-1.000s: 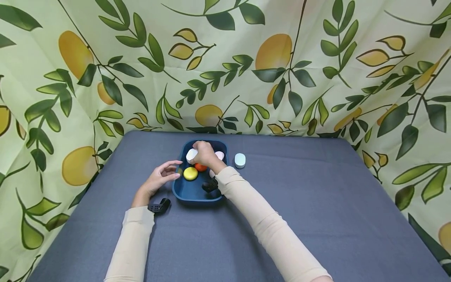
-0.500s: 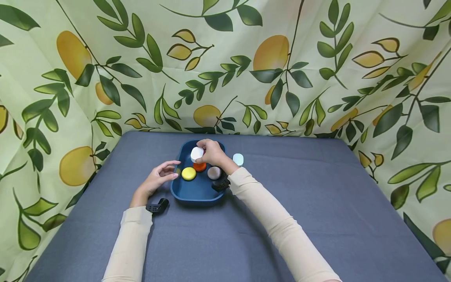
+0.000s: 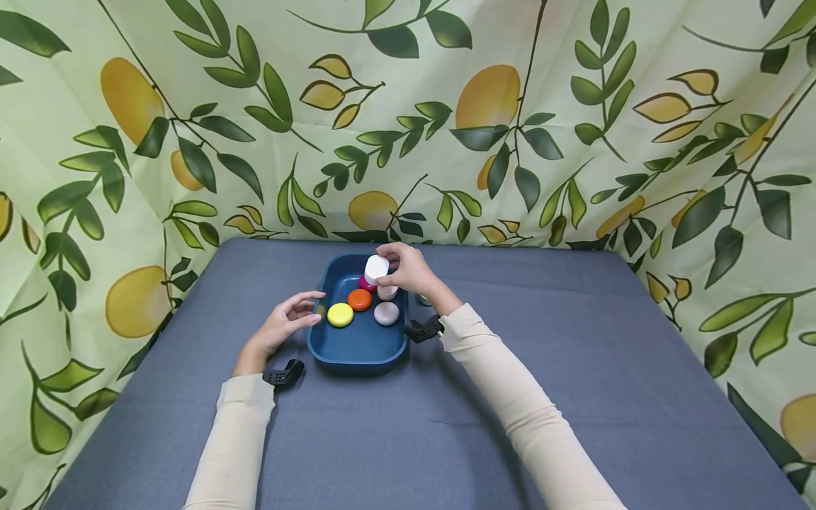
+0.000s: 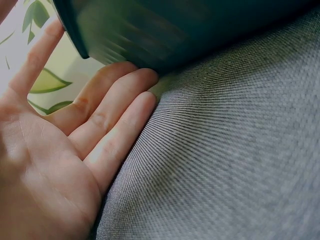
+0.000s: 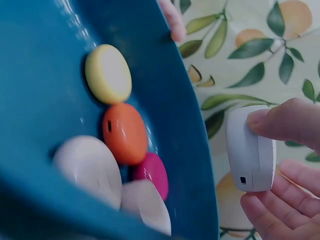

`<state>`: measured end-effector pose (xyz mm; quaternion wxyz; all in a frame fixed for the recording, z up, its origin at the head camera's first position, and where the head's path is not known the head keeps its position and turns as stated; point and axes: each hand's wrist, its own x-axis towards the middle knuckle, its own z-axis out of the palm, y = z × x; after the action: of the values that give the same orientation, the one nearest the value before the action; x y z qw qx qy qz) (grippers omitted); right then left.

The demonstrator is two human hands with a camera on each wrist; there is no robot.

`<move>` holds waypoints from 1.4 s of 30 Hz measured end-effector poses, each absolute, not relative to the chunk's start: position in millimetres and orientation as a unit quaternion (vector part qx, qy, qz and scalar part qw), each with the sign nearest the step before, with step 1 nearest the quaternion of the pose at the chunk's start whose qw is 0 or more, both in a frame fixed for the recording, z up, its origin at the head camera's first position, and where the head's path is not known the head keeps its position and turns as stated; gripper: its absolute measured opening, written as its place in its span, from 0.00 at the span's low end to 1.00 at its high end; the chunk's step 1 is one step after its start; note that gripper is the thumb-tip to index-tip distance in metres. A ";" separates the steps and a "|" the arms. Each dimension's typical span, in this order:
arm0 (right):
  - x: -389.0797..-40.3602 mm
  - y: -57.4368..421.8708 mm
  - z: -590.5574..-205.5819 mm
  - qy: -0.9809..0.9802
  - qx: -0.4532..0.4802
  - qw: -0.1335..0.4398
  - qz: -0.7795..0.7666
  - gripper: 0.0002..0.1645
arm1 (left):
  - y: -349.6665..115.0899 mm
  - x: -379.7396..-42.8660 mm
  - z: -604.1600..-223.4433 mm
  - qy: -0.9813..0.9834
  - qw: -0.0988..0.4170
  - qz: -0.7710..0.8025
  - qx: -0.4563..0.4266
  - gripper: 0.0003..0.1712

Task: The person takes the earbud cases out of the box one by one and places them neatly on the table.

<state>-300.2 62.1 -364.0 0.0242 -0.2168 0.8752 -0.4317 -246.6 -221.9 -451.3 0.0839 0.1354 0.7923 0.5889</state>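
Note:
In the head view my right hand (image 3: 411, 270) pinches a white rounded case (image 3: 376, 266) between thumb and fingers, above the back right of a blue bin (image 3: 360, 347). Close up in the right wrist view, the white case (image 5: 245, 150) has a seam and a small dark port, like an earbud case. Inside the bin lie similar cases: yellow (image 3: 341, 315), orange (image 3: 360, 300), magenta (image 3: 366, 283), pale pink (image 3: 387, 292) and greyish lilac (image 3: 386, 314). My left hand (image 3: 290, 319) has loosely extended fingers at the bin's left side, fingertips against its wall in the left wrist view.
A pale mint case (image 3: 423, 299) stands on the table right of the bin, mostly hidden behind my right hand. Grey-blue cloth (image 3: 548, 354) covers the table. A leaf-and-fruit patterned curtain (image 3: 408, 142) surrounds its back and sides.
My right hand has lifted the white case from the bin's back left and moved it rightward, uncovering the orange, magenta and lilac cases. My left hand has stayed at the bin's side.

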 end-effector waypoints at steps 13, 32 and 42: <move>-301.0 103.9 -365.9 0.865 -0.204 0.025 -0.459 0.36 | -222.1 -245.3 -450.0 0.797 0.085 0.584 0.132 0.30; -297.1 153.1 -391.8 0.874 -0.183 0.029 -0.450 0.34 | -220.5 -244.0 -449.6 0.799 0.082 0.581 0.132 0.29; -295.4 178.4 -408.1 0.876 -0.171 0.013 -0.452 0.32 | -222.3 -245.0 -448.6 0.797 0.087 0.583 0.130 0.31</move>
<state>-295.4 178.4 -408.1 0.0129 -0.1709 0.8757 -0.4515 -245.0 -222.3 -448.6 0.0866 0.1304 0.7972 0.5831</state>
